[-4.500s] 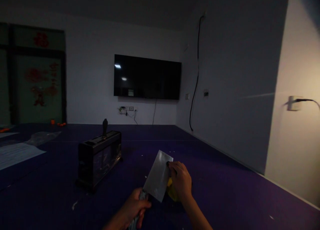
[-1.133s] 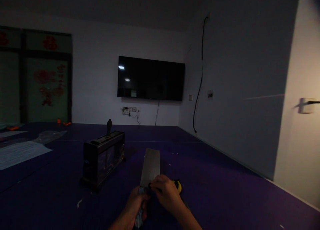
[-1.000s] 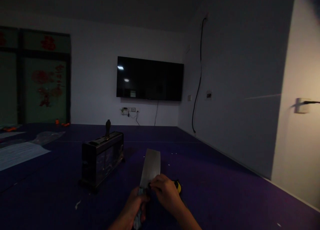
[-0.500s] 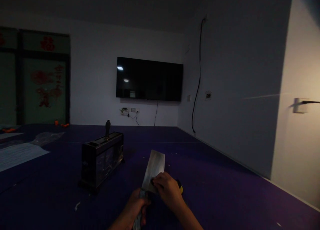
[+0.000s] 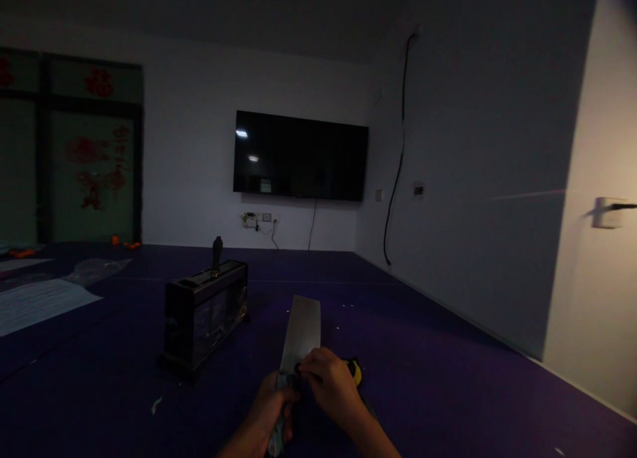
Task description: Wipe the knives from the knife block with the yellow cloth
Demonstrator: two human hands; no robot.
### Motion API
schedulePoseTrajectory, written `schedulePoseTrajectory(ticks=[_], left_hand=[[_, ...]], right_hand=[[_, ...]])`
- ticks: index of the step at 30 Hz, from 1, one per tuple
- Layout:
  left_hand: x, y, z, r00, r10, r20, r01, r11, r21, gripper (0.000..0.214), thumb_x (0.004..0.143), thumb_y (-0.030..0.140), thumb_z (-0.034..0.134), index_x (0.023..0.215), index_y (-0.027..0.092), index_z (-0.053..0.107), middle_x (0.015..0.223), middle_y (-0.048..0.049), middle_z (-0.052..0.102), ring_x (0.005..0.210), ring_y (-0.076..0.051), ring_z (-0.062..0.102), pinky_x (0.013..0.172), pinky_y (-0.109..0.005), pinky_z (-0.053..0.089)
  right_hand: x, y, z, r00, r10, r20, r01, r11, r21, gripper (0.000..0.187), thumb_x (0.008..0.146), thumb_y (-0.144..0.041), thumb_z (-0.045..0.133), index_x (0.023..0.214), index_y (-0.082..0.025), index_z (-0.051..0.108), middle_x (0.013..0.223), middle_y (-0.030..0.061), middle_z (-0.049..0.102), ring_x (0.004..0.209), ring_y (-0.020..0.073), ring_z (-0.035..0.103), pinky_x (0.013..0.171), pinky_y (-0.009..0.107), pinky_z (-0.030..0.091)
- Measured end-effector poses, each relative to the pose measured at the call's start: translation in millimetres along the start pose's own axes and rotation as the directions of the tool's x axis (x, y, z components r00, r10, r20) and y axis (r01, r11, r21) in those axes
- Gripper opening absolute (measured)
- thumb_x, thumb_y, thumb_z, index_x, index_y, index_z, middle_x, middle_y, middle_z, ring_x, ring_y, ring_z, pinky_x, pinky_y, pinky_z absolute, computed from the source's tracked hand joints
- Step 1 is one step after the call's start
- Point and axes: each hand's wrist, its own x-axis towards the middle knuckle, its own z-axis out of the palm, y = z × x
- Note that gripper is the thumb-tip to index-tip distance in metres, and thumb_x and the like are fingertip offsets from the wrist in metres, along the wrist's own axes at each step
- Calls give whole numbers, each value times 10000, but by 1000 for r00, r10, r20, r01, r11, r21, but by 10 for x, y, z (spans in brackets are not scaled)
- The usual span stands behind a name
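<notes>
My left hand (image 5: 273, 405) is wrapped round the handle of a cleaver (image 5: 302, 328), whose broad grey blade points away from me. The handle seems to have a pale wrapping on it. My right hand (image 5: 329, 381) is closed in a pinch at the lower part of the blade, near the handle. Between its fingertips shows a small dark round thing (image 5: 298, 368), too small to name. Just beyond the right hand lies a yellow and black object (image 5: 354, 372), partly hidden by the hand.
On the purple surface (image 5: 428, 378), a black box-shaped appliance (image 5: 206, 318) stands to the left, a dark handle (image 5: 217, 253) upright on its top. Papers (image 5: 42, 305) and clear plastic (image 5: 97, 272) lie farther left. White scraps are scattered about. A television (image 5: 301, 156) hangs on the far wall.
The cleaver's blade has swung slightly left and turned duller. My right hand has slid a little down the blade toward the handle. The left hand keeps its grip.
</notes>
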Motion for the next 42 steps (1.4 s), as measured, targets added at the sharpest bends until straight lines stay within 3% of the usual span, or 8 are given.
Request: schedulePoseTrajectory(ticks=[6,11,18,24,31,39,42], left_hand=[[12,-8,7,1000,28,13,-28,999,-15,176,567,281,552,698,183,485,315,88,386,203,-105,345,256,-197,253],[41,-11,-5,999,-15,51,16,1000,-14,217,555,280,575,722,179,481,324,85,391,219,-101,352,278,-183,240],[22,-11,-53,988,-62,143,53,996,68,128,586,209,510,701,189,455,332,80,401,229,-79,358,305,-144,226],[13,-18,-59,980,-100,175,83,991,105,156,596,150,513,725,198,441,327,91,398,215,-67,335,315,-130,225],[12,-21,-63,976,-171,134,147,975,169,234,614,99,518,816,200,457,335,94,420,225,-66,341,330,-128,229],[-20,15,-57,988,-62,142,32,978,207,253,577,36,574,780,168,497,396,93,452,290,-43,371,344,-131,227],[-25,24,-65,982,-82,171,42,974,224,269,584,61,603,804,173,495,395,94,456,283,-49,376,337,-133,233]], right_hand=[[-8,-15,3,999,-38,1,38,999,-2,248,775,-109,495,844,-241,693,889,19,664,854,140,576,752,220,423],[-14,-23,-38,999,-26,-43,27,999,29,237,770,-104,506,830,-236,693,872,12,666,840,135,572,756,212,416],[10,47,-99,991,90,-96,-95,994,-47,229,793,-153,490,788,-252,696,887,12,666,857,151,579,763,228,417],[-1,121,-173,952,184,-246,-211,974,-88,262,809,-146,455,832,-253,693,890,30,669,845,167,584,742,248,431],[-22,241,-250,899,233,-372,-279,958,-74,265,826,-177,431,825,-241,688,884,37,671,838,178,590,743,274,437],[-39,362,-277,865,245,-438,-314,945,-89,273,832,-193,412,866,-215,682,907,53,665,869,196,584,766,294,435],[-46,425,-296,844,242,-479,-321,943,-89,277,837,-215,402,879,-224,676,903,46,664,867,197,582,775,303,431]])
